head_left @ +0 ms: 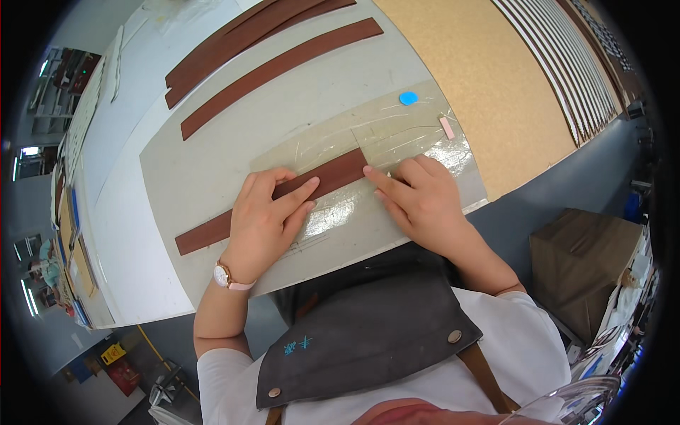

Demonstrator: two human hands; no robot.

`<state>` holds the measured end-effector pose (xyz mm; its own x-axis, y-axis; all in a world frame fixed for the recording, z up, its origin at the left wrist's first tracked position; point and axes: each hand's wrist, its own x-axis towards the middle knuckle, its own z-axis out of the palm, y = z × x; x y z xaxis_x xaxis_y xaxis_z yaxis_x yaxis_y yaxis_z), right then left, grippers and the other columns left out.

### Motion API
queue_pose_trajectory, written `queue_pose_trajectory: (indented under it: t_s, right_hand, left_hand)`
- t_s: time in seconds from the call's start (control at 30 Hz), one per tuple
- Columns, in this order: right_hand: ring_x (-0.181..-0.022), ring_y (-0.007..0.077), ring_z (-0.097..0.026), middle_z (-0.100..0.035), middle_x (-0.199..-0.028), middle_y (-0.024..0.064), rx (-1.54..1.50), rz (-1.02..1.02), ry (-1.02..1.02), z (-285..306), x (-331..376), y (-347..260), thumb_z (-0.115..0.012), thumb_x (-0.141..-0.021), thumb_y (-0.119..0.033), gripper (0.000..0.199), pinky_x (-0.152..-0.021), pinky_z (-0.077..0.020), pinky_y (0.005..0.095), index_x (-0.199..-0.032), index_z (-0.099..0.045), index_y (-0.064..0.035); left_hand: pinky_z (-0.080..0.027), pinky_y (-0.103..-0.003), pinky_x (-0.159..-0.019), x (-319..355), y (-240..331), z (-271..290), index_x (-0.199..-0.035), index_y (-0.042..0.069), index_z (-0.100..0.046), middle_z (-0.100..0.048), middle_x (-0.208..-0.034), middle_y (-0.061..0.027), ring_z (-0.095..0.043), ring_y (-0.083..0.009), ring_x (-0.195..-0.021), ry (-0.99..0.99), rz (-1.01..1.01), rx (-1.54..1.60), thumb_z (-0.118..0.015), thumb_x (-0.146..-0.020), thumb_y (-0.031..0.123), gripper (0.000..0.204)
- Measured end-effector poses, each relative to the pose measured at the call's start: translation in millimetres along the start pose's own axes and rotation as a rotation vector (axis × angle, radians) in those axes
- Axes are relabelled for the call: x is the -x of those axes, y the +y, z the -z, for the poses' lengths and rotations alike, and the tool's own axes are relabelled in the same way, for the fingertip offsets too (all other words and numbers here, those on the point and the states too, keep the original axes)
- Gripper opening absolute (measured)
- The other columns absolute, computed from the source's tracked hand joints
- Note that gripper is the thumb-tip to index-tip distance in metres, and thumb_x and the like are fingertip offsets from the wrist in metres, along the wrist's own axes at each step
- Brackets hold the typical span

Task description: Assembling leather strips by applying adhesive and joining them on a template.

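A narrow brown strip [341,174], which looks like leather, lies slanted across the grey mat [212,170] in front of me. My left hand [263,216] rests over its middle, the index finger stretched along the top and the thumb apart on the near side. The strip's part under that palm is hidden. At the strip's right end, my right hand [423,202] touches the corner with an extended index fingertip. Its thumb stands apart from the index finger, and the other fingers are partly bent. Neither hand lifts anything.
Beyond lie another brown strip [283,74] and several overlapping ones [234,44]. A blue oval piece [409,98] and a pink piece [446,128] sit on the clear sheet. To the right are a tan board [453,85] with rows of striped strips [559,64], and a brown covered box [584,262].
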<state>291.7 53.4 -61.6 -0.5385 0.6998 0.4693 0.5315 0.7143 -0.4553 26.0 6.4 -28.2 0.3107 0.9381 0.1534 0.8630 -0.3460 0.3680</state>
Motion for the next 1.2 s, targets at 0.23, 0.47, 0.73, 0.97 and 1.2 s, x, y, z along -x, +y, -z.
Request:
queue_pose_trajectory:
  t_s: [0.23, 0.47, 0.73, 0.97, 1.2]
  right_hand:
    - [-0.073, 0.0227, -0.052, -0.050, -0.078, 0.0041, 0.044, 0.033, -0.002, -4, 0, -2, -0.077, -0.083, -0.012, 0.034, -0.065, -0.0432, 0.0361, -0.117, -0.076, -0.0082]
    - [-0.073, 0.0230, -0.053, -0.050, -0.075, 0.0043, 0.038, 0.010, -0.006, -5, -2, -1, -0.078, -0.083, -0.012, 0.031, -0.065, -0.0436, 0.0373, -0.114, -0.078, -0.0076]
    - [-0.073, 0.0241, -0.052, -0.049, -0.075, 0.0053, 0.046, -0.005, -0.059, -1, -5, -2, -0.076, -0.086, -0.013, 0.029, -0.066, -0.0439, 0.0378, -0.115, -0.077, -0.0082]
    - [-0.074, 0.0248, -0.052, -0.049, -0.075, 0.0059, 0.073, -0.028, -0.099, 1, -6, -5, -0.074, -0.089, -0.014, 0.028, -0.067, -0.0440, 0.0380, -0.117, -0.077, -0.0077]
    - [-0.074, 0.0247, -0.055, -0.052, -0.074, 0.0056, 0.091, -0.039, -0.117, 3, -8, -9, -0.076, -0.087, -0.014, 0.024, -0.067, -0.0470, 0.0387, -0.111, -0.078, -0.0081]
  left_hand:
    - [-0.052, -0.038, -0.091, 5, 1, 2, -0.122, 0.017, -0.077, -0.064, -0.117, -0.0094, -0.060, -0.0283, -0.108, 0.000, 0.002, -0.002, -0.079, -0.085, 0.015, 0.037]
    - [-0.054, -0.039, -0.092, 17, -13, 27, -0.123, 0.015, -0.076, -0.064, -0.120, -0.0086, -0.062, -0.0274, -0.108, -0.121, 0.011, -0.072, -0.076, -0.088, 0.015, 0.035]
    - [-0.055, -0.038, -0.091, 20, -31, 28, -0.118, 0.014, -0.077, -0.066, -0.119, -0.0072, -0.064, -0.0255, -0.108, -0.130, -0.040, 0.003, -0.076, -0.088, 0.015, 0.029]
    - [-0.056, -0.036, -0.091, 24, -35, 22, -0.115, 0.013, -0.079, -0.067, -0.119, -0.0070, -0.064, -0.0252, -0.105, -0.051, -0.070, 0.033, -0.080, -0.084, 0.013, 0.031]
    - [-0.055, -0.037, -0.089, 26, -36, 21, -0.113, 0.014, -0.079, -0.067, -0.118, -0.0055, -0.063, -0.0253, -0.105, -0.040, -0.097, 0.008, -0.077, -0.086, 0.014, 0.026]
